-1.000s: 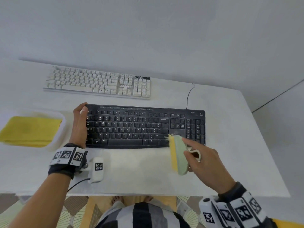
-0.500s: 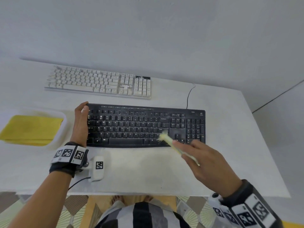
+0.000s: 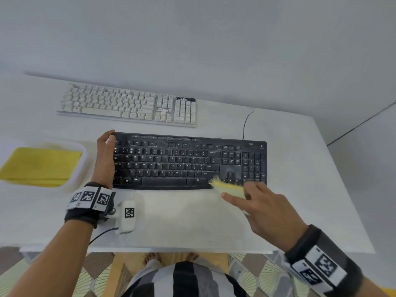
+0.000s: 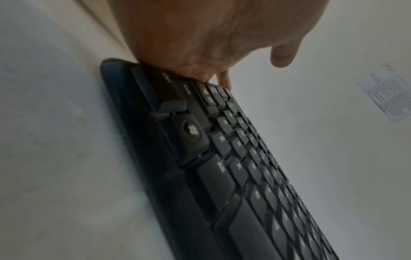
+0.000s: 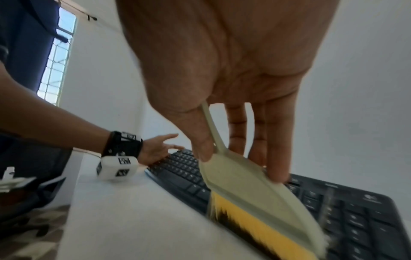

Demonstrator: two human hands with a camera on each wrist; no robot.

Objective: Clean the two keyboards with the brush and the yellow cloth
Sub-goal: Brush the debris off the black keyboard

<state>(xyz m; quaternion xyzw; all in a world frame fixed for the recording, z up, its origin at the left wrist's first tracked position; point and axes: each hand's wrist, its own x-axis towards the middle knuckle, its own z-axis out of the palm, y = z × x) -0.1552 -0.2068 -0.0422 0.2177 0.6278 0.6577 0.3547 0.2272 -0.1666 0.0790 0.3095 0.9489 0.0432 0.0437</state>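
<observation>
the right hand [image 3: 269,207] has its grip pinched on the brush [image 3: 230,188], thumb on one face and fingers on the other, its yellow bristles on the near edge of the black keyboard [image 3: 188,161] by the arrow keys. the left hand [image 3: 105,156] lies along that keyboard's left end, its grip spread, fingers straight and pressing the edge. the white keyboard [image 3: 128,105] sits farther back on the desk [image 3: 182,217], apart from the black one. the yellow cloth [image 3: 40,166] lies folded in a white tray [image 3: 82,156] at the left.
</observation>
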